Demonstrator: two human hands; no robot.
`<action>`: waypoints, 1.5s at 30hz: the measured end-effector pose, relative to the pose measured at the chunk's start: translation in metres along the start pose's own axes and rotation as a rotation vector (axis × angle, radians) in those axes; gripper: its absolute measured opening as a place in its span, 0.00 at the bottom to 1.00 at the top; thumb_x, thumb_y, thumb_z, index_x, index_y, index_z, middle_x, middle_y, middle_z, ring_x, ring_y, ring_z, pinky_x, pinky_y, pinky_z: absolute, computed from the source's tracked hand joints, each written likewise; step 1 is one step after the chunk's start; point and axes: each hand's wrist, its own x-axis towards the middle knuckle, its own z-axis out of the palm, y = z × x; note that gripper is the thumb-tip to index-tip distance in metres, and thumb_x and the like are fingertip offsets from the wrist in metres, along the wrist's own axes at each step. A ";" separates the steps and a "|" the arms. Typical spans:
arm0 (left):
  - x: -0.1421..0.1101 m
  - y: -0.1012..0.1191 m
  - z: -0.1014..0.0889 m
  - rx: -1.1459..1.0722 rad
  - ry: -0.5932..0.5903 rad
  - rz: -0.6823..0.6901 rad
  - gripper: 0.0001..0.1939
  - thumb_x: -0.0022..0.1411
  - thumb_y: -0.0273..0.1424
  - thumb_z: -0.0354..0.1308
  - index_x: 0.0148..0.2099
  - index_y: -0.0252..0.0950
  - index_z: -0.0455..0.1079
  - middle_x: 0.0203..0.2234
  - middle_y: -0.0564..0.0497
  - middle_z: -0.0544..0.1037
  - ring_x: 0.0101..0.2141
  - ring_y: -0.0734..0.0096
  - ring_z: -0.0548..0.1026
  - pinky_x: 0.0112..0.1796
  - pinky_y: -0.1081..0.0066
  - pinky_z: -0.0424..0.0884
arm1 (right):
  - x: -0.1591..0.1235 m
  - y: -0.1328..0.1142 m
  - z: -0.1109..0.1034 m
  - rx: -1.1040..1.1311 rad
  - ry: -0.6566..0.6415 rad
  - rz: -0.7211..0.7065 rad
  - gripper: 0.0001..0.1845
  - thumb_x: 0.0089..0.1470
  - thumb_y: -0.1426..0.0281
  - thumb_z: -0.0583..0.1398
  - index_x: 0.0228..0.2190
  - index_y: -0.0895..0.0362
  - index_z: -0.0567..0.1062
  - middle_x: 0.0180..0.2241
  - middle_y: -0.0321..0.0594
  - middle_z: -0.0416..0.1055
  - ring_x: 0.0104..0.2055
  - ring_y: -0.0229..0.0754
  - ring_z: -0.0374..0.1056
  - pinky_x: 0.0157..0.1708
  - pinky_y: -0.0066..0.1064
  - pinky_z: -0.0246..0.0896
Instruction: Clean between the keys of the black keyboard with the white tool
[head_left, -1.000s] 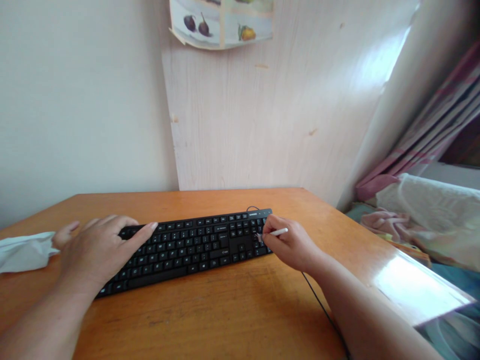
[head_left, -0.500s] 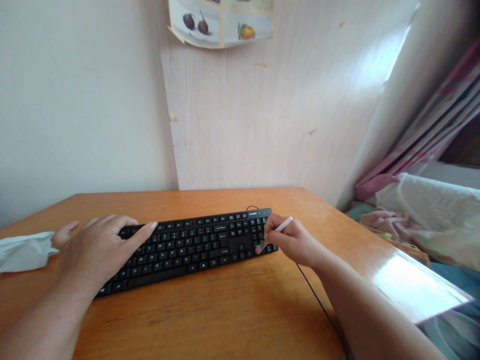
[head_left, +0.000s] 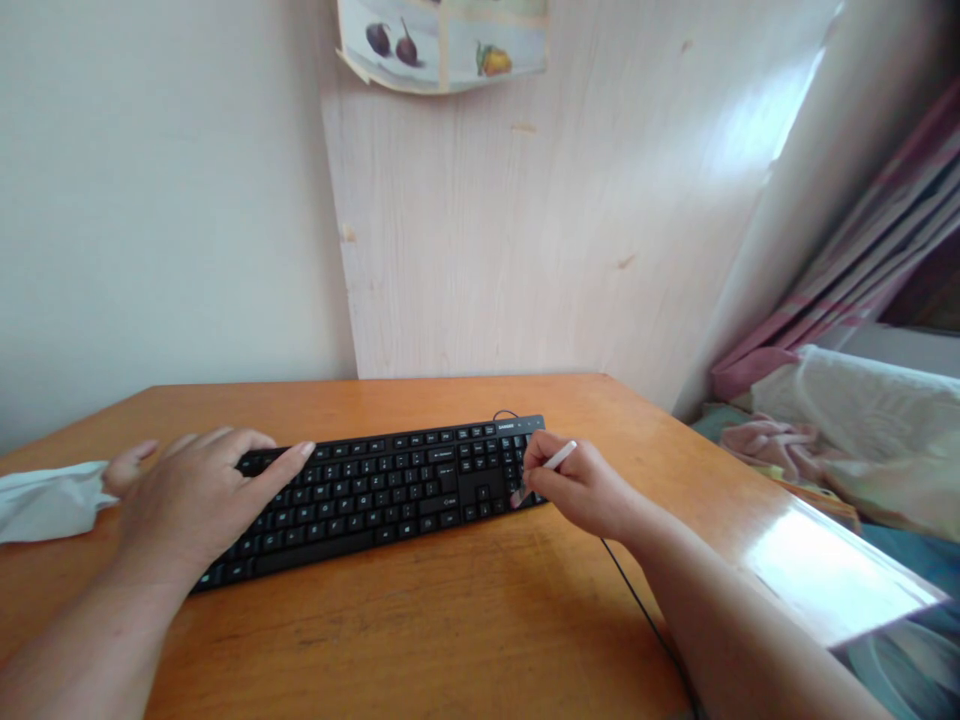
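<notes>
A black keyboard (head_left: 360, 500) lies slanted on the wooden desk, its far-right end higher in view. My left hand (head_left: 195, 490) grips the keyboard's left end, thumb across the upper keys and the other fingers spread toward the far left; the palm hides the keys beneath. Pinched in my right hand (head_left: 574, 485) is a small brush (head_left: 561, 456) with a white handle. Its pinkish tip touches the lower number-pad keys, partly covered by my fingers.
A white tissue (head_left: 49, 503) lies by my left little finger. The black cable (head_left: 637, 600) runs under my right forearm toward the front of the wooden desk (head_left: 420, 640). Heaped cloth (head_left: 870, 430) is beyond the desk's right edge, and a wall stands behind.
My right hand has shifted slightly left and down, and the brush handle has tilted with it. The brush tip stays near the same keys. My left hand and the keyboard hold still.
</notes>
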 end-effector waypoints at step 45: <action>0.001 -0.001 -0.001 0.009 -0.025 -0.007 0.29 0.62 0.59 0.44 0.37 0.45 0.76 0.40 0.47 0.83 0.47 0.51 0.76 0.53 0.50 0.54 | 0.002 -0.004 -0.013 -0.270 0.080 0.040 0.05 0.50 0.74 0.57 0.24 0.54 0.66 0.21 0.31 0.64 0.24 0.36 0.58 0.24 0.29 0.43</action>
